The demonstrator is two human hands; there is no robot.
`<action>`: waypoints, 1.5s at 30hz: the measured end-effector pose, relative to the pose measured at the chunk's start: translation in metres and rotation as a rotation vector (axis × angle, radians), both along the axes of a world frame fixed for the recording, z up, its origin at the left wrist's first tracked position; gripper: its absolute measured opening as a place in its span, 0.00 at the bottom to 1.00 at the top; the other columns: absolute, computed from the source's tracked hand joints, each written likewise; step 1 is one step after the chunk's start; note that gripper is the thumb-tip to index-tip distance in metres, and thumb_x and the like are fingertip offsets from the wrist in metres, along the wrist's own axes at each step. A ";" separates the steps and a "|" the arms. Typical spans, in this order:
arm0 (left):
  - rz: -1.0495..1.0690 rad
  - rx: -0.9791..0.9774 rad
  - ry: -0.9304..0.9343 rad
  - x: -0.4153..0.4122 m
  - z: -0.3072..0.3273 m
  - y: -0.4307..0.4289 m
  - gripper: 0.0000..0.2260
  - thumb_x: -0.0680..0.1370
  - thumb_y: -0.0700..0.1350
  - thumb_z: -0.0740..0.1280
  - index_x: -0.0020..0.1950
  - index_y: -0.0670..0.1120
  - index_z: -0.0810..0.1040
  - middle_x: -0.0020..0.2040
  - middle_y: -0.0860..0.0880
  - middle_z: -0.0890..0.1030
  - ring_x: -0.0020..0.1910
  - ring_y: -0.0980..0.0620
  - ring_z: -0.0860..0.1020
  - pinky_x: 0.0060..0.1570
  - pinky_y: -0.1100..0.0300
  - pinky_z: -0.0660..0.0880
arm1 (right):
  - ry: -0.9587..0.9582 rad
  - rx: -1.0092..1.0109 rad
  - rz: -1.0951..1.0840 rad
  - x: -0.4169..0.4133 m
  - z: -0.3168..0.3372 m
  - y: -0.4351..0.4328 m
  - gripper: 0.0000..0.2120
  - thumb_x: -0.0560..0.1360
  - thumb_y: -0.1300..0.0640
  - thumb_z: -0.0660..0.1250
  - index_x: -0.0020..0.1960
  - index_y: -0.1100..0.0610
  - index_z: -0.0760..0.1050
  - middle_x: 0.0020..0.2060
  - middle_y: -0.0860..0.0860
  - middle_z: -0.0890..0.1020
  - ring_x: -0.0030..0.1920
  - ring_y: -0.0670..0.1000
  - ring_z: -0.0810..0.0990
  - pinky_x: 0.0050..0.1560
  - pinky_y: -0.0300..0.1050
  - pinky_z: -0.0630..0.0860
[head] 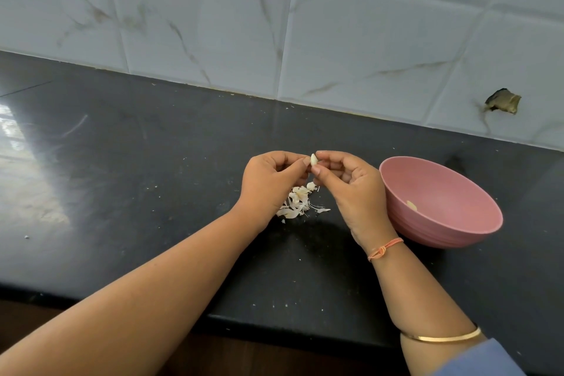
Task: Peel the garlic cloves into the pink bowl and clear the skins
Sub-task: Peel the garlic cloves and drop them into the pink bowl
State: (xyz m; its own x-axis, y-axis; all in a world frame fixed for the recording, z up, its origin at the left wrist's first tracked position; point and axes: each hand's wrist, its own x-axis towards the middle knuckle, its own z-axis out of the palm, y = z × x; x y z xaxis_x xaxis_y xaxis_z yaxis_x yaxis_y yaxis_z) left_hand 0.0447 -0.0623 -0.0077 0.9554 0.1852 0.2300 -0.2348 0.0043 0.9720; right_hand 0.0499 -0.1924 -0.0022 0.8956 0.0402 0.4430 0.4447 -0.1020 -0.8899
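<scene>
In the head view, both hands meet over the dark bench [152,162], just to the left of the pink bowl [427,238]. The left hand [268,183] and the right hand [348,189] share 1 garlic clove [313,159], which stands roughly upright between their fingertips. The fingers of the right hand pinch the clove from its bowl side; the fingers of the left hand close on its other side, seemingly picking at the skin. The other fingers of each hand are curled into the palm.

Directly below the hands, still left of the bowl, a small heap of skins [297,203] lies on the bench, with a few thin shreds trailing toward the bowl. Tiny flecks dot the bench nearer the front edge. Inside the bowl, against its far inner wall, 1 pale piece [412,205] shows, likely a peeled clove; the rest of the interior that can be seen looks bare.

Judged from this, the task is partly done: the heap of skins suggests some peeling is finished, at least 1 clove sits in the bowl, and the clove in hand looks mostly bare. No unpeeled cloves show on the bench, though the hands may hide some. Dropping this clove into the bowl and clearing the skins remain.
</scene>
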 end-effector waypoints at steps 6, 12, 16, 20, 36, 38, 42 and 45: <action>-0.074 -0.078 0.007 0.000 0.000 -0.003 0.04 0.76 0.41 0.68 0.45 0.45 0.84 0.38 0.47 0.84 0.38 0.54 0.81 0.42 0.64 0.79 | -0.075 -0.030 -0.049 0.004 -0.003 -0.001 0.11 0.71 0.67 0.71 0.45 0.51 0.79 0.41 0.52 0.83 0.41 0.45 0.82 0.46 0.40 0.79; -0.093 -0.054 0.006 0.000 0.000 -0.003 0.05 0.76 0.40 0.69 0.46 0.47 0.84 0.39 0.47 0.85 0.41 0.52 0.82 0.46 0.62 0.80 | -0.230 -0.231 -0.168 0.008 -0.007 -0.001 0.08 0.71 0.63 0.72 0.48 0.53 0.80 0.43 0.47 0.79 0.41 0.44 0.79 0.44 0.37 0.78; -0.064 0.006 -0.022 0.000 -0.001 -0.003 0.07 0.76 0.40 0.69 0.42 0.49 0.84 0.36 0.50 0.84 0.39 0.53 0.82 0.46 0.60 0.80 | -0.264 -0.282 -0.189 0.008 -0.007 -0.001 0.07 0.72 0.63 0.72 0.48 0.56 0.81 0.43 0.46 0.78 0.41 0.43 0.78 0.41 0.33 0.77; -0.047 0.061 -0.047 -0.001 -0.001 -0.001 0.08 0.76 0.40 0.69 0.40 0.50 0.83 0.34 0.53 0.84 0.36 0.57 0.82 0.45 0.61 0.80 | -0.267 -0.283 -0.191 0.008 -0.008 0.000 0.07 0.72 0.63 0.72 0.49 0.57 0.82 0.43 0.49 0.79 0.41 0.46 0.79 0.43 0.38 0.79; -0.031 0.090 -0.061 -0.001 -0.001 -0.001 0.10 0.77 0.38 0.66 0.42 0.51 0.83 0.33 0.54 0.83 0.36 0.58 0.81 0.45 0.60 0.80 | -0.263 -0.275 -0.209 0.006 -0.007 0.000 0.07 0.71 0.62 0.73 0.49 0.56 0.82 0.41 0.47 0.79 0.39 0.43 0.78 0.42 0.32 0.76; -0.050 0.070 -0.056 -0.001 -0.001 -0.002 0.09 0.78 0.39 0.66 0.43 0.51 0.83 0.36 0.52 0.84 0.38 0.55 0.82 0.48 0.58 0.80 | -0.267 -0.272 -0.214 0.006 -0.006 -0.001 0.06 0.71 0.62 0.72 0.48 0.56 0.81 0.41 0.45 0.78 0.40 0.40 0.77 0.40 0.30 0.75; -0.084 0.084 -0.057 0.000 -0.001 -0.002 0.08 0.77 0.39 0.67 0.45 0.50 0.83 0.41 0.46 0.85 0.43 0.49 0.82 0.51 0.55 0.80 | -0.280 -0.293 -0.221 0.007 -0.006 -0.001 0.05 0.71 0.62 0.72 0.47 0.56 0.80 0.39 0.43 0.75 0.40 0.40 0.75 0.38 0.29 0.73; -0.062 0.105 -0.057 0.000 -0.002 -0.001 0.08 0.77 0.40 0.67 0.44 0.51 0.83 0.39 0.48 0.85 0.41 0.51 0.83 0.50 0.55 0.80 | -0.281 -0.299 -0.211 0.007 -0.008 -0.001 0.05 0.72 0.62 0.72 0.47 0.56 0.81 0.38 0.43 0.75 0.39 0.42 0.75 0.38 0.31 0.74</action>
State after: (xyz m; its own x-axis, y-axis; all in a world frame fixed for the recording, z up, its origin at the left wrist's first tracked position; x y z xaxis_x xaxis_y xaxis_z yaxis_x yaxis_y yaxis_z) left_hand 0.0445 -0.0637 -0.0093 0.9490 0.0979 0.2996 -0.2925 -0.0806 0.9529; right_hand 0.0572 -0.1931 -0.0098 0.7450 0.0324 0.6663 0.6061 -0.4501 -0.6558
